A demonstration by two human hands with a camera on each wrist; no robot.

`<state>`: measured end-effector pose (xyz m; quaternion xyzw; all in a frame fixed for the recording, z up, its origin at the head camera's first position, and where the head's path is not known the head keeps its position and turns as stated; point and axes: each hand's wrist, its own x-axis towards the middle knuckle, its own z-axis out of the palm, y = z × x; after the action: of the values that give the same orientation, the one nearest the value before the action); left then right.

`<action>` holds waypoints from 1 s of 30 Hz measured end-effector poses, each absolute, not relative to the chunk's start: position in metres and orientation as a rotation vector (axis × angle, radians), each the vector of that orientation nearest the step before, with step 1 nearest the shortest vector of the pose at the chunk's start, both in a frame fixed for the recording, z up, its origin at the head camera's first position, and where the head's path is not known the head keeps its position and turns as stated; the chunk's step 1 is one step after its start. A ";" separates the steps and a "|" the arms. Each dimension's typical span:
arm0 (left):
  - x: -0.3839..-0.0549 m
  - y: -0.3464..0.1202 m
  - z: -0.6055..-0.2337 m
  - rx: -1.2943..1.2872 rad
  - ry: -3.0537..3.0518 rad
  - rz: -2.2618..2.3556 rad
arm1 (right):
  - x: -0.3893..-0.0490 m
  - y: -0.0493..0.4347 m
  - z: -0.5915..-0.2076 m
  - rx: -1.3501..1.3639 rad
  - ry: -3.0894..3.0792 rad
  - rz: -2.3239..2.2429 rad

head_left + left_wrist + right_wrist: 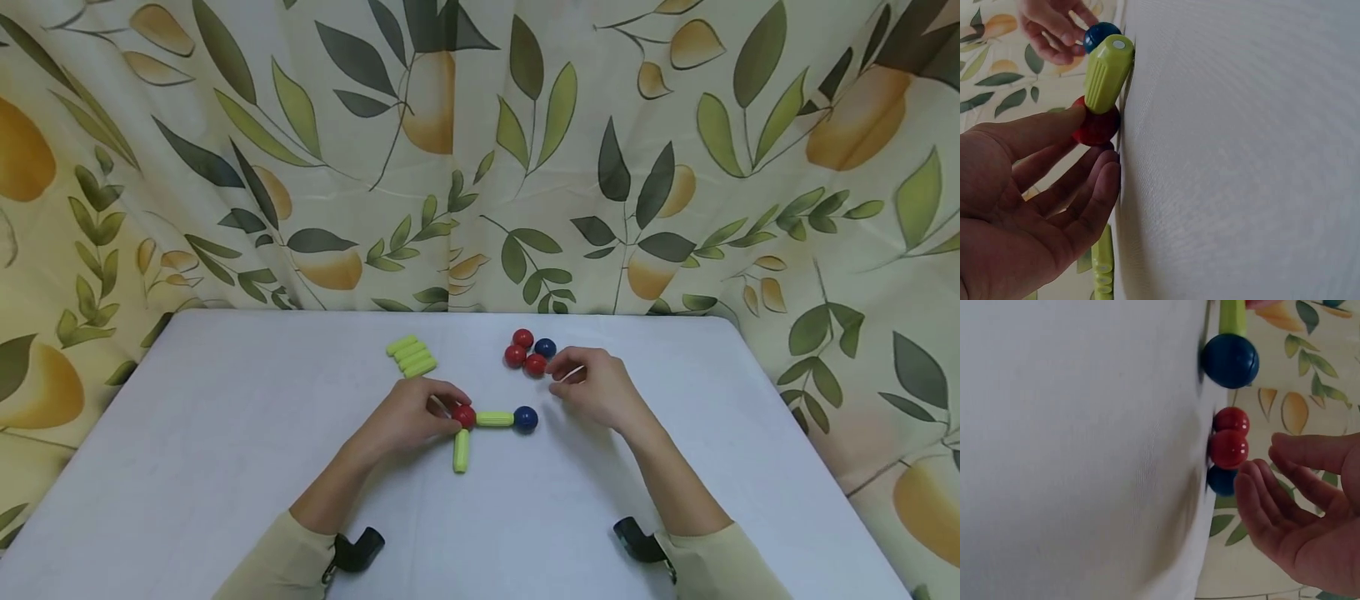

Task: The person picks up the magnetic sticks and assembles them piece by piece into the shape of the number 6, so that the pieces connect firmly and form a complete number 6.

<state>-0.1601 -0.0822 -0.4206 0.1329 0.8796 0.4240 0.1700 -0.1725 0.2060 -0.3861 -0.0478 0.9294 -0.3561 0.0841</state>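
Note:
My left hand point(408, 414) pinches a red ball point(464, 416) between thumb and fingers. Two ribbed light-green rods join that ball: one rod point(495, 419) runs right to a dark blue ball point(526, 419), and the other rod point(461, 452) points toward me with a free end. In the left wrist view, the thumb lies against the red ball point(1097, 127), close to the nearer rod point(1108, 75). Nothing is in my right hand point(596, 385), whose fingers are loosely bent beside a loose red ball point(535, 365). The right wrist view shows a gap between the fingertips and the balls.
Two more red balls point(515, 356) and a blue ball point(545, 348) sit with the loose red one toward the back. Several light-green rods point(412, 356) lie side by side behind my left hand. A white cloth covers the table point(225, 433); a leaf-patterned curtain point(480, 167) hangs behind.

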 end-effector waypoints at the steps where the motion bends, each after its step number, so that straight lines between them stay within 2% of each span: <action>1: -0.161 -0.082 -0.421 0.380 2.499 1.205 | -0.175 0.207 -0.386 -0.144 2.794 -1.055; 14: -0.161 -0.083 -0.422 0.355 2.496 1.194 | -0.204 0.201 -0.390 -0.211 2.899 -0.966; 30: -0.161 -0.086 -0.423 0.392 2.479 1.220 | -0.210 0.191 -0.399 -0.159 2.868 -0.871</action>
<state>-0.1615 -0.0862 -0.4232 0.1383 0.8747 0.4305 0.1748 -0.2095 0.1906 -0.3993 -0.0527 0.9532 -0.2896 0.0697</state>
